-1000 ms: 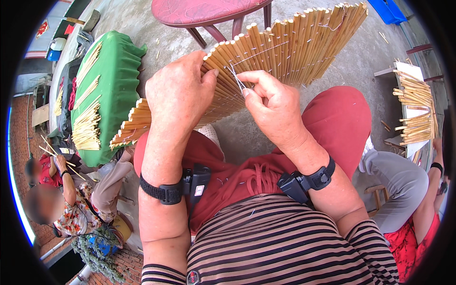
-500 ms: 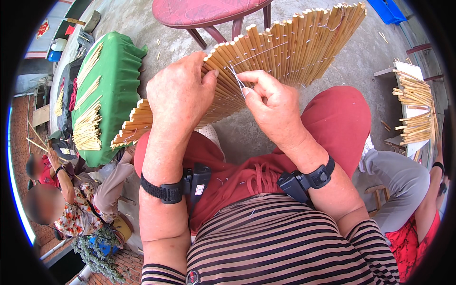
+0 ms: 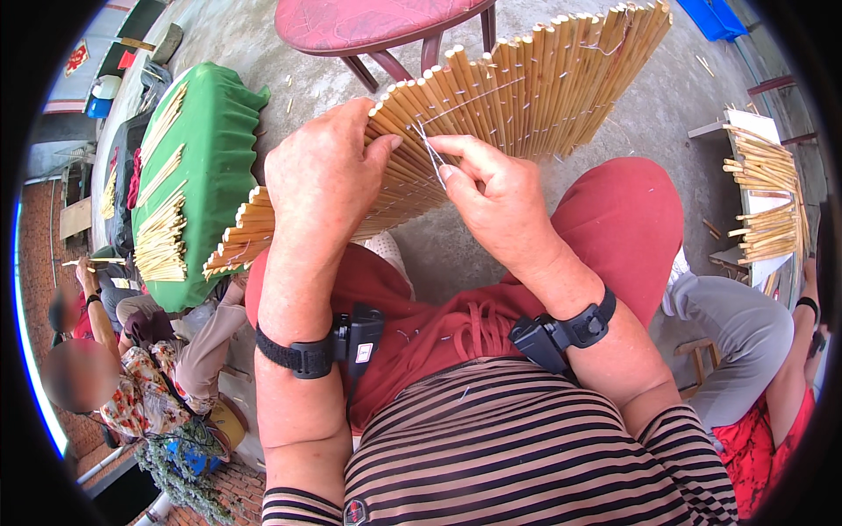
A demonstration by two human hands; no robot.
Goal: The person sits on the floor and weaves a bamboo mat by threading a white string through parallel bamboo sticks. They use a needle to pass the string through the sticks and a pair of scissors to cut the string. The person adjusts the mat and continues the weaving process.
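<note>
A mat of thin tan sticks (image 3: 548, 92), bound together by rows of white thread, stretches slantwise across my lap and rises toward the upper right. My left hand (image 3: 320, 171) is closed on the mat's upper edge, its thumb pressed along the sticks and its other fingers hidden behind. Just to the right, my right hand (image 3: 500, 193) pinches white thread (image 3: 431, 153) between thumb and forefinger. The taut strands run from the mat to those fingertips in a narrow V.
A red round stool (image 3: 377, 19) stands beyond the mat. At left, loose sticks lie on a green cloth-covered table (image 3: 210, 123); at right, more sticks (image 3: 763, 184) rest on a white board. People sit on both sides, and a blue crate (image 3: 710, 19) is at the far right.
Both hands and the mat have shifted slightly left. The thread remains pinched in my right hand. At far left, a co-worker's raised hand has moved up, holding a stick.
</note>
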